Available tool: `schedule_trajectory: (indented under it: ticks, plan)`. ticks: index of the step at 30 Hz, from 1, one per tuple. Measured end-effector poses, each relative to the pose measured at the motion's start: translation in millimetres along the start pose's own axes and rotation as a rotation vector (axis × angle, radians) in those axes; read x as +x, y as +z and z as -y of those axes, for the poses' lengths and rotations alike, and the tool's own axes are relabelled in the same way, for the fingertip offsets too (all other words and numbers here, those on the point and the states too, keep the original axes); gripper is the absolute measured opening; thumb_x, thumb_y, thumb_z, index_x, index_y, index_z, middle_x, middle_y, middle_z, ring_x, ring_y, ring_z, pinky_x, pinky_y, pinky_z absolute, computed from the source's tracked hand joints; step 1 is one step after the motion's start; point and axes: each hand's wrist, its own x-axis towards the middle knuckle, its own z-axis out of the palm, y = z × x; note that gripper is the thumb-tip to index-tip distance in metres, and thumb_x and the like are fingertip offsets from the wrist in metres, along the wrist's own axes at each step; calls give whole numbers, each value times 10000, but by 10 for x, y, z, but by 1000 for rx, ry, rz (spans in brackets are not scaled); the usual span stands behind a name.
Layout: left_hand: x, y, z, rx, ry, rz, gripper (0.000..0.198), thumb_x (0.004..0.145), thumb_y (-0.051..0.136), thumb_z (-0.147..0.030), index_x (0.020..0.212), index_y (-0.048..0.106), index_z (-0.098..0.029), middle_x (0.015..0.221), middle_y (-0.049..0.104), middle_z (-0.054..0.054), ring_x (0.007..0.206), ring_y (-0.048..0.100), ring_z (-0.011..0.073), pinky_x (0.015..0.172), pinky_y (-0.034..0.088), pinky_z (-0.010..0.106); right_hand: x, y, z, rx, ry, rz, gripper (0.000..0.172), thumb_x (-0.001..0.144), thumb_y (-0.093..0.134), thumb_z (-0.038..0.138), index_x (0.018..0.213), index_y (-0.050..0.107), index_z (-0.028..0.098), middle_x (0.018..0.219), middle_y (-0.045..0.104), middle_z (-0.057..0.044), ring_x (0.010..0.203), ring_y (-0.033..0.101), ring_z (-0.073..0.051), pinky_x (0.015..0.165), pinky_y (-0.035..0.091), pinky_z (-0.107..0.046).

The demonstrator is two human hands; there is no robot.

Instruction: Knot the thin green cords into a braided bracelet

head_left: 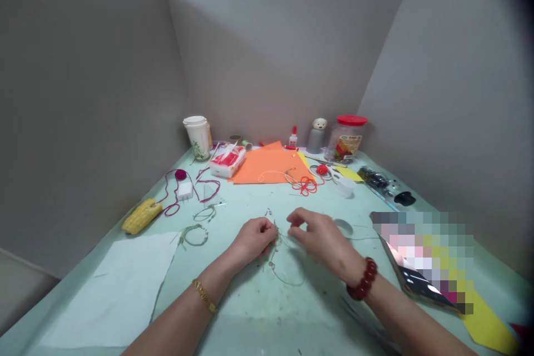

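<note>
Both my hands rest on the pale green table point(250, 311), close together near its middle. My left hand point(253, 240) is closed in a pinch on a thin green cord point(287, 278) that loops down toward me on the table. My right hand point(317, 232) faces it a few centimetres away, thumb and fingers curled and pinched at the same cord's upper end. A gold bracelet is on my left wrist, a dark red bead bracelet on my right. Two finished green cord loops point(194, 235) lie to the left of my left hand.
Grey partition walls enclose the table. At the back stand a paper cup point(197, 136), a tissue pack point(227, 161), orange paper point(271, 166), red cord point(306, 184), a glue bottle point(293, 138) and a red-lidded jar point(346, 139). A white sheet point(112, 289) lies front left, a phone point(421, 281) right.
</note>
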Motion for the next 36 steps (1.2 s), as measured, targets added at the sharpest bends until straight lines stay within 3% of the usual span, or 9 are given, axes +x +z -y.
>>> schedule_trajectory:
  ticks: [3,4,6,11,17,23,26,31,36]
  plan:
    - [1,5,-8,28,-5,-9,124,733,483,-286,683,481,-173,495,444,-54,386,380,55,371,261,172,63,176,29,216,173,146,106,698,546,220,798,568,190,659,625,-23,374,480,-105,355,307,-229]
    - [4,6,-7,37,-12,-12,115,731,477,-276,681,482,-174,487,438,-55,384,379,57,370,260,173,83,219,24,236,192,165,46,702,539,220,731,548,185,558,578,0,342,449,-98,337,297,-225]
    - [10,6,-3,44,-16,-9,106,731,466,-262,679,485,-172,476,435,-54,384,379,61,369,262,175,115,261,-3,281,198,197,98,710,520,207,617,498,184,450,487,35,315,401,-80,320,283,-210]
    - [10,-14,-21,6,-12,18,140,745,472,-281,678,497,-161,512,470,-43,385,387,52,371,276,177,140,221,-77,434,236,260,170,722,513,220,565,461,182,411,408,68,300,300,-44,299,206,-190]
    - [-13,-61,-75,-106,-45,89,200,762,485,-329,732,531,-137,696,568,7,414,437,39,389,332,181,147,243,-157,512,245,286,137,715,505,241,597,478,179,443,407,68,317,265,-36,290,176,-179]
    - [-39,-86,-90,-76,-48,101,186,746,523,-329,746,517,-143,589,507,-24,433,442,55,417,352,176,155,245,-182,550,264,302,131,701,510,251,602,469,176,451,410,69,320,265,-31,286,182,-170]
    - [-72,-108,-99,61,-10,68,167,744,512,-310,800,539,-154,541,474,-47,419,428,68,416,333,183,158,240,-171,556,284,307,116,694,503,236,604,457,180,427,386,79,310,254,-30,286,173,-168]
    - [-124,-114,-136,329,130,-49,153,756,455,-254,785,582,-173,627,568,-25,488,478,83,477,336,199,161,252,-171,579,283,309,94,689,499,223,617,457,182,449,405,78,313,255,-28,286,167,-165]
    - [-119,-125,-180,369,101,-150,241,778,393,-234,904,591,-178,673,616,-7,562,504,111,555,360,220,172,252,-173,584,272,316,119,699,506,247,615,454,181,444,401,80,314,256,-27,289,169,-164]
